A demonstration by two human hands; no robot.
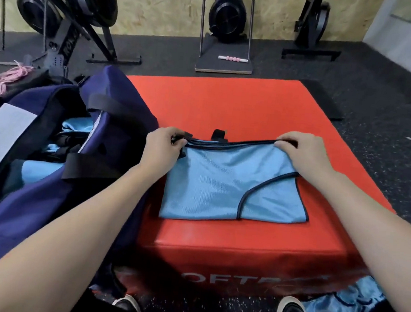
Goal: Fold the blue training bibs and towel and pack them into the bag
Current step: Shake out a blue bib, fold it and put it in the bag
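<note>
Both hands, left hand [162, 143], right hand [302, 149], pinching bib [222, 182]

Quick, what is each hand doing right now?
Left hand: pinching the far left corner of the blue bib.
Right hand: pinching its far right corner.

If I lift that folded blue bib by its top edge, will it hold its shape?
Probably not. The bib looks like thin mesh, creased where each hand pinches it, so it would likely droop and unfold. It seems light, maybe slippery on the red box.
</note>
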